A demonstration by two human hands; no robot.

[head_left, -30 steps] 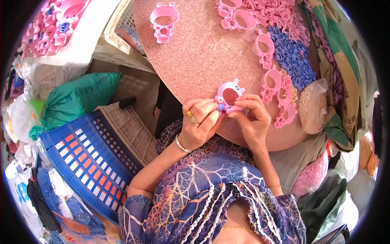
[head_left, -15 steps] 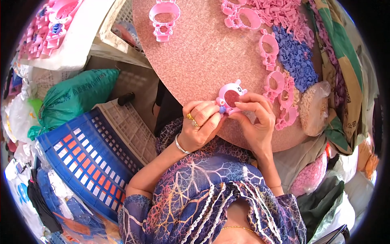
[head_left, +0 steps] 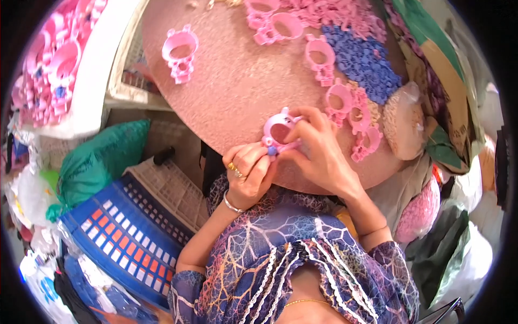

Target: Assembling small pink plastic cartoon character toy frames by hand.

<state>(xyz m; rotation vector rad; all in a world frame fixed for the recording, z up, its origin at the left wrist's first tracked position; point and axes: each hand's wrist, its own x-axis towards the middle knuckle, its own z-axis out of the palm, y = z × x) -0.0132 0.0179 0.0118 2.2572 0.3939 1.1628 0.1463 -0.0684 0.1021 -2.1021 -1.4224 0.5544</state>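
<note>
Between my two hands is a pink plastic animal-shaped frame (head_left: 277, 125) with a large round opening and small ears. My left hand (head_left: 249, 168), wearing a gold ring and a silver bangle, pinches its lower end, beside a small blue piece (head_left: 271, 150). With curled fingers and thumb, my right hand (head_left: 314, 146) grips the frame's right side. Its fingers hide part of that edge. Both hands are over the near edge of the round table (head_left: 226, 92).
A similar pink frame (head_left: 181, 53) lies alone on the far left. Several more line the right side, near heaps of pink parts (head_left: 345, 16) and blue parts (head_left: 367, 62). A clear bag of beige pieces (head_left: 403, 121) sits at the right edge. A blue basket (head_left: 121, 232) stands left.
The view has shifted, so the table items appear further left. My right hand has moved up along the frame's right side, while my left hand keeps its pinch.
</note>
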